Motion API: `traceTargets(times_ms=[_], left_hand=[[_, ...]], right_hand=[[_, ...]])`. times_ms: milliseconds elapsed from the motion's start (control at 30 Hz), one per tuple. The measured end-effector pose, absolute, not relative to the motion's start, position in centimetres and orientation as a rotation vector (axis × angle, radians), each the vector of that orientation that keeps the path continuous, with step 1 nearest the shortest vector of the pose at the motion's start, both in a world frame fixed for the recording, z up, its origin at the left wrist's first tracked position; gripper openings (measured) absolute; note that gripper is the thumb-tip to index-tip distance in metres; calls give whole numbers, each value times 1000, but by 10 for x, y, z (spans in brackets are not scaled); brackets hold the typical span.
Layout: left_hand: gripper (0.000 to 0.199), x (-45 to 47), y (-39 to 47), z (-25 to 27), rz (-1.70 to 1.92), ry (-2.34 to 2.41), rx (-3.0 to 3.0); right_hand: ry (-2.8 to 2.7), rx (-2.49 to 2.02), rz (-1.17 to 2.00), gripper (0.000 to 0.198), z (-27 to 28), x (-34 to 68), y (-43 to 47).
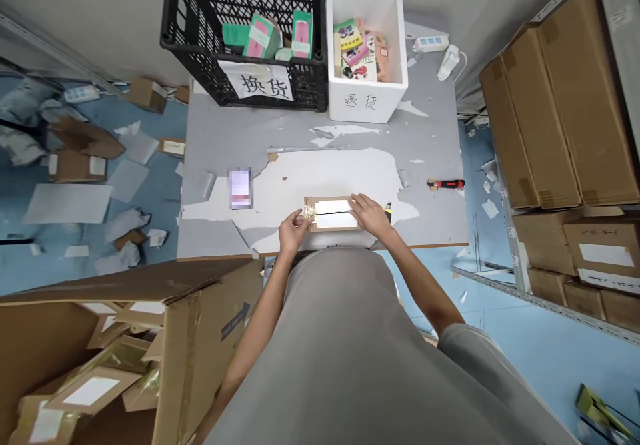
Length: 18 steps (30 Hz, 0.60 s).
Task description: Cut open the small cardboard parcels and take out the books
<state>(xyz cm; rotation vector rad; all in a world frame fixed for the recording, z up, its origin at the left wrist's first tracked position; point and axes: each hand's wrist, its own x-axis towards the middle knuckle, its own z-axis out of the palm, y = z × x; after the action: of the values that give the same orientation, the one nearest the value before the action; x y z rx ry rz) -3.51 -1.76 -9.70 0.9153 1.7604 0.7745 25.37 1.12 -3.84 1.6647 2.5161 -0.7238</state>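
A small flat cardboard box [332,221] lies at the table's front edge, close against my body. A white label covers much of its top, with a dark slit running lengthwise across it, and shiny tape shows at its left end. My left hand [293,231] pinches that left end between thumb and fingers. Over the right end rests my right hand [371,216], its fingers closed on the box's upper edge and side. Beside the right hand, a yellow and black object [388,212] is partly hidden.
A phone [241,188] lies left, a red and black cutter [447,184] right. At the back stand a black crate [200,65] and a white foam box [367,101], both holding small packages. A large open carton [210,338] with parcels is lower left; shelved cartons [565,111] are right.
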Motion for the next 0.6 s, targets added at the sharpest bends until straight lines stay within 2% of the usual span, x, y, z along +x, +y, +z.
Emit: traceTargets(times_ms=[167,333,500,600], left_hand=[[58,-32,-26,-94,844,1705,869],[42,-40,-48,-82,881,1585,987],[54,-55,-69,-66,877,1495,1131],[55,-58,-76,-61,828,1479,1162]], right_hand=[[2319,1949,-747,49,-41,254,35],[2052,2163,-919,39,-55,257,57],[2026,2358,-1078,37,-75,255,55],[2002,2439,-1118,30,-83,252,54]])
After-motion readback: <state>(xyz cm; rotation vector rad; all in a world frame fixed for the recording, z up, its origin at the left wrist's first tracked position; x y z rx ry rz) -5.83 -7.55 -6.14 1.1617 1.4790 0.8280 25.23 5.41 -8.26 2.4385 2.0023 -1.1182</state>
